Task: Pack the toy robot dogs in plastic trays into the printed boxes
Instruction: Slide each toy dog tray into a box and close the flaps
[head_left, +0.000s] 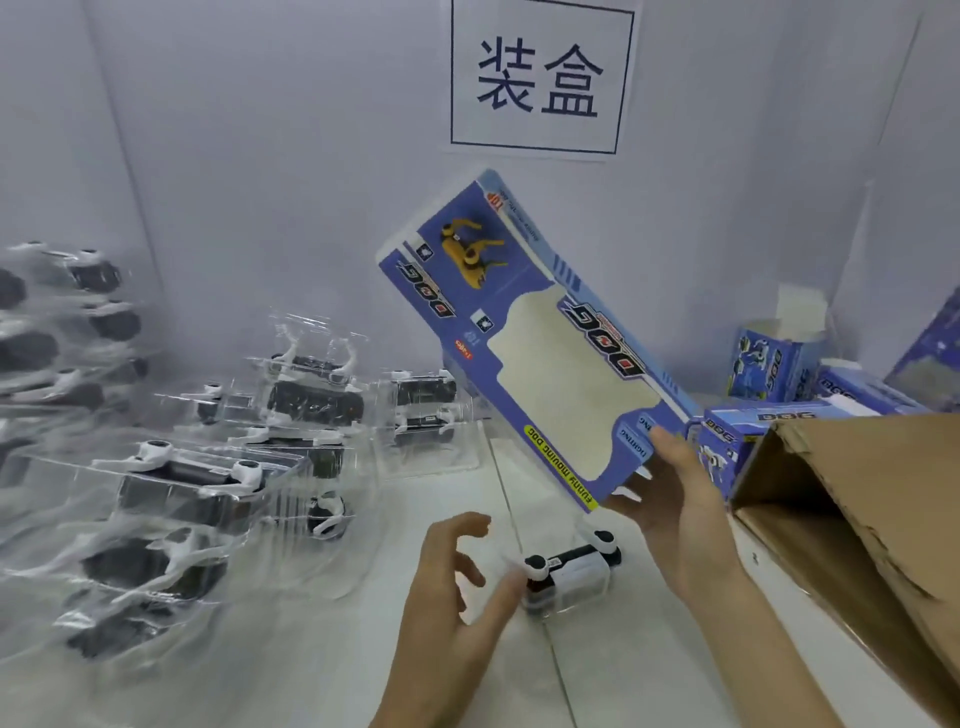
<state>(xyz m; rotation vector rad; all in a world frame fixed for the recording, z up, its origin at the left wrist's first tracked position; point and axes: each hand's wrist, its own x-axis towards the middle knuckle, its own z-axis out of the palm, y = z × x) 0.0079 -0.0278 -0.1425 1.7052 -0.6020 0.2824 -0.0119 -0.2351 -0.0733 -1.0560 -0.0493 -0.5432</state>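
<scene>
Near centre, your right hand (675, 499) holds a flat box (545, 353), left hand (447, 587) wide; trays (182, 493) at left await packing.

Heaped clear trays (171, 499) of toy dogs crowd the worktop's (405, 499) left half and back middle, leaving bare surface only in a strip from the near edge up the centre. One trayed dog (571, 571) sits in that strip, just below the flat printed box (545, 353) tilted in the air. An open cardboard carton (857, 519) along the right edge and stacked boxes (769, 374) behind it block that side.
</scene>
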